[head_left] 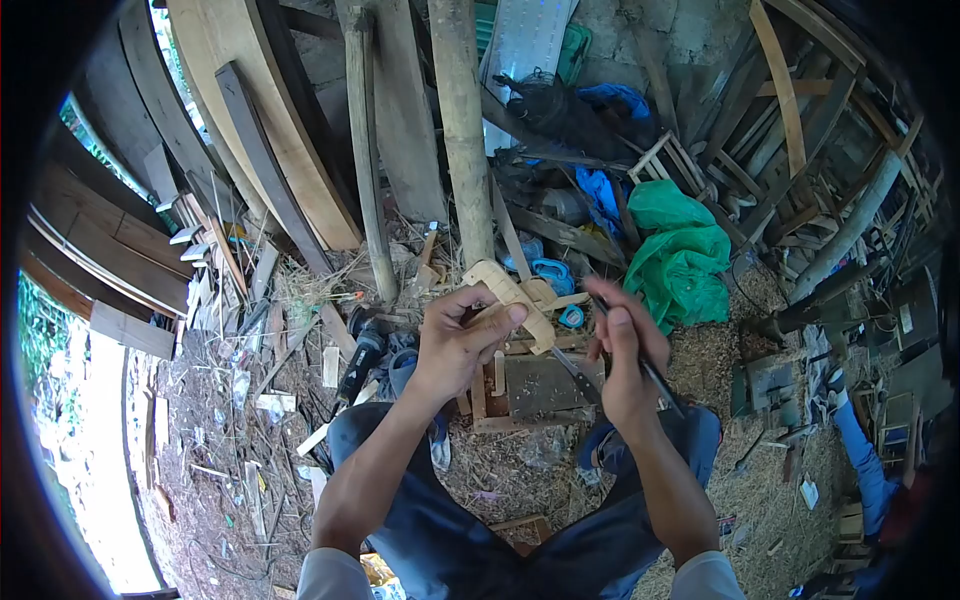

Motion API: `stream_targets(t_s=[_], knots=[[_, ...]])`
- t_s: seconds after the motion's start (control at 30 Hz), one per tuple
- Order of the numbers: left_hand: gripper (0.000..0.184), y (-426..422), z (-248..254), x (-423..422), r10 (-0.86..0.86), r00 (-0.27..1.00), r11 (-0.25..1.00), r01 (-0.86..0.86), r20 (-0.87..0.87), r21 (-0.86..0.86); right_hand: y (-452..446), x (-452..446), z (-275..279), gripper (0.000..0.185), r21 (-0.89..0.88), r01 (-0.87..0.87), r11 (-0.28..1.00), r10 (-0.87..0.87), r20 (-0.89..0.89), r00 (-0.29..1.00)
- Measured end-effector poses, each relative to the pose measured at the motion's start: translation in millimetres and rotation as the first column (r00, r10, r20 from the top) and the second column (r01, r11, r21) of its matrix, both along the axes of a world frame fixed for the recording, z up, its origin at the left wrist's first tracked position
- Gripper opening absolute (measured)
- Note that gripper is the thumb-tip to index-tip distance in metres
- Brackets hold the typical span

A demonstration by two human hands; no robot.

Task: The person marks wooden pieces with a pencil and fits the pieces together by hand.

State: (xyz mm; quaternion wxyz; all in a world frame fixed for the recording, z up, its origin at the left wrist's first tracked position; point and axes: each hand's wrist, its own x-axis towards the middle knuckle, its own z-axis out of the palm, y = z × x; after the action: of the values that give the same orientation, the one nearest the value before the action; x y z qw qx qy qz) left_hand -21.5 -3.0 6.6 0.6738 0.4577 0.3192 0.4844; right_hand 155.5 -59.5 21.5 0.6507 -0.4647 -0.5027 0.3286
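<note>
My left hand (465, 340) is closed around a pale, carved piece of wood (535, 327), thumb pressed on its face. The piece is held tilted above a small wooden stand with a dark top (545, 388). My right hand (632, 355) is wrapped around a slim, dark, rod-like tool (656, 378), which slants across the palm and sticks out at both ends; its kind is unclear. Between the hands, a knife with a dark handle (578, 380) lies over the stand, its blade near the wood piece's lower end. My right hand is apart from the wood piece.
A blue tape measure (571, 317) and wood offcuts lie beyond the stand. An angle grinder (362, 360) rests left of my left arm. A green plastic bag (680, 255) sits at right. Planks (265, 120) and posts (460, 130) stand ahead. Shavings cover the ground.
</note>
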Motion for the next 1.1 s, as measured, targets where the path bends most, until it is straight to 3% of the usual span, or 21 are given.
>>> stream_targets(t_s=[0.1,0.17,0.23,0.57,0.63,0.87,0.93,1.07,1.1], knots=[[0.013,1,-1,1,-0.013,0.999,1.000,0.014,-0.035,0.028,-4,-3,3,0.014,0.097,-0.043,0.994,0.049,-0.051,0.998],[0.014,0,-2,3,-0.014,0.997,0.999,0.017,-0.074,0.043,-6,-4,4,0.011,0.053,-0.074,0.996,0.075,-0.032,0.997],[0.017,-1,-4,4,-0.024,0.995,0.998,0.029,-0.096,0.055,-5,-4,-1,0.012,0.094,-0.107,0.990,0.093,0.150,0.984],[0.015,-2,-2,3,-0.056,0.985,0.993,0.071,-0.164,0.091,-4,-5,1,0.013,0.033,-0.077,0.996,0.068,0.212,0.975],[0.016,-2,-1,4,-0.036,0.984,0.984,0.065,-0.174,0.164,-4,-4,1,0.013,0.028,-0.079,0.997,0.071,0.223,0.972],[0.018,1,-6,0,-0.059,0.983,0.993,0.074,-0.174,0.086,-4,-2,2,0.014,0.043,-0.073,0.996,0.056,0.309,0.949],[0.018,2,-14,7,0.000,0.992,0.968,0.032,-0.127,0.250,-3,-4,3,0.013,0.053,-0.062,0.997,0.044,0.293,0.955],[0.016,-1,-5,4,-0.022,0.982,0.970,0.067,-0.189,0.234,-3,-3,1,0.012,0.084,-0.062,0.995,0.035,0.290,0.957],[0.015,-2,-3,2,-0.028,0.985,0.985,0.056,-0.168,0.165,-3,-3,0,0.012,0.087,-0.063,0.994,0.035,0.289,0.957]])
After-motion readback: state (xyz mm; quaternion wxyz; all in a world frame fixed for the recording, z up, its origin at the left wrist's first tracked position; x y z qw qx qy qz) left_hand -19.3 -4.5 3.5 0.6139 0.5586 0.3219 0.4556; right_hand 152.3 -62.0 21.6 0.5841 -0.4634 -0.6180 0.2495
